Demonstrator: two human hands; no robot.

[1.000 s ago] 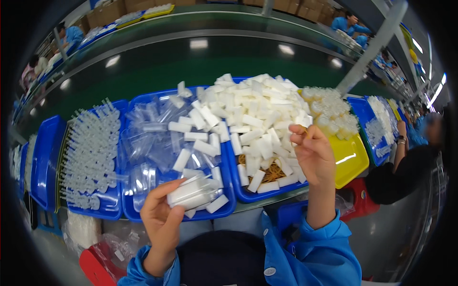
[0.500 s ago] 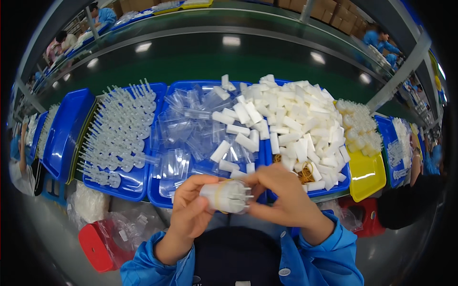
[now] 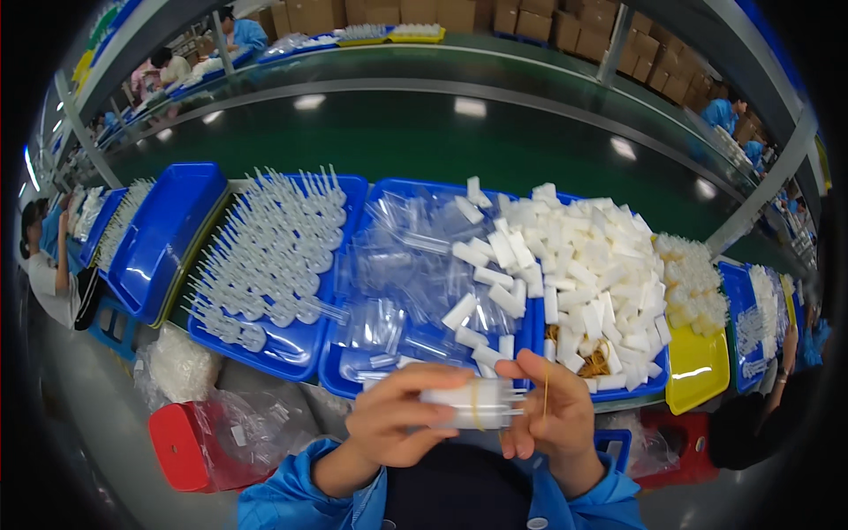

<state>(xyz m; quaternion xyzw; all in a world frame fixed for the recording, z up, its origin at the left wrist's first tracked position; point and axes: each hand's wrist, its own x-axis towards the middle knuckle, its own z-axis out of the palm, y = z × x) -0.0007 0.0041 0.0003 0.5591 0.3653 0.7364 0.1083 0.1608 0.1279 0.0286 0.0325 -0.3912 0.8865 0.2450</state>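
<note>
My left hand is closed round a bundle of white cylindrical pieces. A tan rubber band runs round the bundle, and several thin white prongs stick out of its right end. Beside those prongs my right hand has a second rubber band hooked over its fingers and stretched taut. The bundle is in front of my body, over the near edge of the trays. Just beyond the hands, a blue tray contains clear plastic tubes, with white blocks heaped to the right.
Loose rubber bands lie among the blocks. A blue tray of translucent stemmed parts is at left, a yellow tray at right. A green conveyor belt runs behind. Red stools flank me; other people work nearby.
My view has shifted, so the trays appear lower and further right. My right hand has turned, fingers up, with a rubber band now stretched on them. The bundle stays in my left hand.
</note>
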